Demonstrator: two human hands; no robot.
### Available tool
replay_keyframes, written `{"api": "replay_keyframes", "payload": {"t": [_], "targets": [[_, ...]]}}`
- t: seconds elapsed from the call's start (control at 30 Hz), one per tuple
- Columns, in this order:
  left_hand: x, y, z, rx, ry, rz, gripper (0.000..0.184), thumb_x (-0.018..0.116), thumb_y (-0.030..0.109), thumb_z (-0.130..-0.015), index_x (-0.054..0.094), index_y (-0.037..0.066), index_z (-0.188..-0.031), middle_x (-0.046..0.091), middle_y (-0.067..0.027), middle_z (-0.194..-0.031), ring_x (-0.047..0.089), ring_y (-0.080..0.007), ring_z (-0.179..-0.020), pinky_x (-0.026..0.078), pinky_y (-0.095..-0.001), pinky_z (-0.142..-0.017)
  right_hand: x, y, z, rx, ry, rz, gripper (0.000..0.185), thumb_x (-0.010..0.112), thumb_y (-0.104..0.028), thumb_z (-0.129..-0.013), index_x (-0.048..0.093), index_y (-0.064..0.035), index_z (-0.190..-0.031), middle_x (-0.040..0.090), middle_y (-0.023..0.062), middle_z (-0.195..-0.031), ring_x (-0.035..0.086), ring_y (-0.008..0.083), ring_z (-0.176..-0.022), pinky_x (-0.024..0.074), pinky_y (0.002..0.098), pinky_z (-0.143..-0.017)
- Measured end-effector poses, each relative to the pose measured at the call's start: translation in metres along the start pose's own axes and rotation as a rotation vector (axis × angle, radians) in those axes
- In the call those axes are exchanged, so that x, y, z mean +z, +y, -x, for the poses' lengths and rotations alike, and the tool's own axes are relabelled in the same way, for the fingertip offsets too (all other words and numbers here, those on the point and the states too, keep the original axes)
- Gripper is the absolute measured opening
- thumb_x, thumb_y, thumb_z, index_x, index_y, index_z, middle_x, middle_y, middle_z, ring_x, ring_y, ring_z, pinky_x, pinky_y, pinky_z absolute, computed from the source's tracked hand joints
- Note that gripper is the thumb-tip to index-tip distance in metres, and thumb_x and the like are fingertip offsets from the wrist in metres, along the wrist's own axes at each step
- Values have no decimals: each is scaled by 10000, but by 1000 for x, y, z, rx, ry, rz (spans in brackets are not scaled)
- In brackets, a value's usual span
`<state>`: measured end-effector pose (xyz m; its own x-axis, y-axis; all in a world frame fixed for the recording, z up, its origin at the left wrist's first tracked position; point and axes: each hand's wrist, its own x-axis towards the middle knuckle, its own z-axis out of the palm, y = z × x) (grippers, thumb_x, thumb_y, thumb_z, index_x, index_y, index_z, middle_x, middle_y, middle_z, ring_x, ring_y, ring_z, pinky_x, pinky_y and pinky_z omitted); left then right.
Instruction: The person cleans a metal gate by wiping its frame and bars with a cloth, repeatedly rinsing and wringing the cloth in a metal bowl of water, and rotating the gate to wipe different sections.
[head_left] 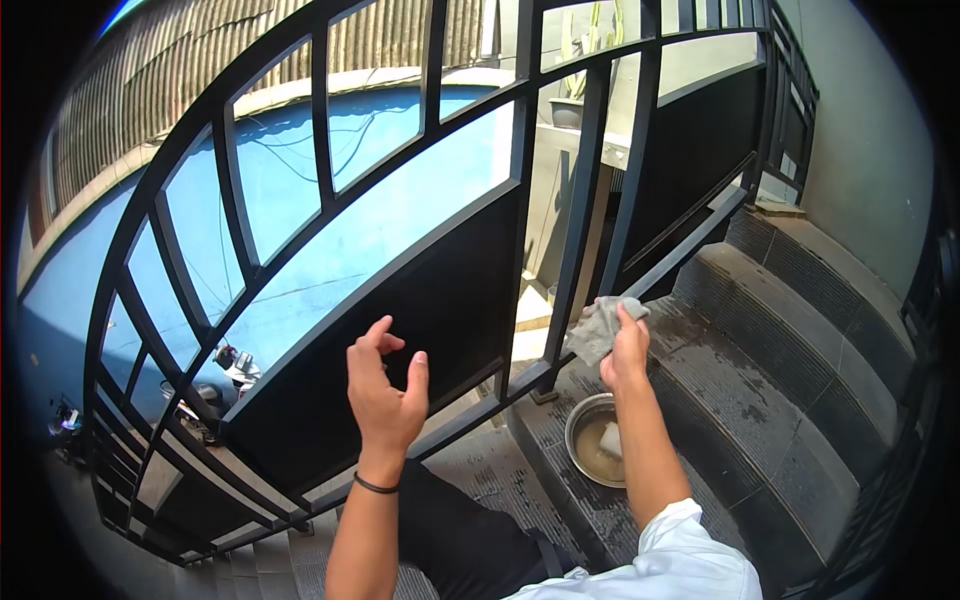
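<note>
My right hand (627, 350) grips a crumpled grey cloth (598, 330), held close to the lower bar of the black metal railing (665, 262). My left hand (387, 390) is raised in front of a dark railing panel (440, 290), thumb and fingers apart and nothing between them. Below my right forearm a metal bowl (572, 440) stands on a stair tread, partly hidden by the arm. Murky brownish water (592, 452) fills part of it, and a pale block or sponge (611, 440) lies in the water.
Dark tiled stairs (740, 385) curve up to the right, with wet patches on one tread. A grey wall (870, 170) bounds the right side. Beyond the railing are a blue wall (300, 190), parked motorcycles (238, 368) far below and a potted cactus (567, 110).
</note>
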<state>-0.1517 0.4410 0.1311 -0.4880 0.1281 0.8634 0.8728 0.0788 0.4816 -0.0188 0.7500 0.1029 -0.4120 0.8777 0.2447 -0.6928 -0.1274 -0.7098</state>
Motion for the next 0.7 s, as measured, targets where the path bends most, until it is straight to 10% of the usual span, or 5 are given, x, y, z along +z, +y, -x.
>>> {"api": "replay_keyframes", "payload": {"t": [0.2,0.33,0.43,0.53,0.7], "targets": [[-141,-7,-148,232,524,-319,414,609,223,-940,540,70,-1319,621,-61,-1046,580,-177,-1000,422,-355,-864,146,-162,-87,-720,60,177,354,474,-355,-1048,544,-17,-1127,598,64,-987,572,145,-893,466,314,-838],[-214,-72,-237,-47,568,-506,447,533,349,-990,546,55,-1325,639,-112,-1085,594,-236,-1065,424,-390,-978,235,-246,-130,-1100,243,645,352,475,-269,-1000,549,17,-1192,654,281,-1141,623,426,-1101,466,465,-965],[-230,-103,-257,-122,503,-721,494,415,438,-1014,589,92,-1321,638,-110,-1187,572,-302,-1161,390,-425,-1038,283,-280,-158,-1343,436,753,280,534,-111,-881,610,-12,-1131,683,264,-1101,655,446,-1030,508,488,-939],[-260,-154,-274,-132,357,-999,566,324,506,-1030,553,167,-1421,603,-103,-1347,524,-301,-1299,367,-424,-1098,315,-306,-180,-1225,434,853,290,523,-125,-871,636,-38,-1123,681,247,-1124,653,418,-1058,506,474,-962],[-285,-165,-274,-289,248,-578,589,312,504,-1028,457,163,-1486,506,-126,-1477,405,-312,-1418,277,-375,-1188,354,-330,-200,-1147,384,1003,482,432,-295,-939,570,-79,-1347,558,218,-1381,483,386,-1326,365,461,-1126]]}}
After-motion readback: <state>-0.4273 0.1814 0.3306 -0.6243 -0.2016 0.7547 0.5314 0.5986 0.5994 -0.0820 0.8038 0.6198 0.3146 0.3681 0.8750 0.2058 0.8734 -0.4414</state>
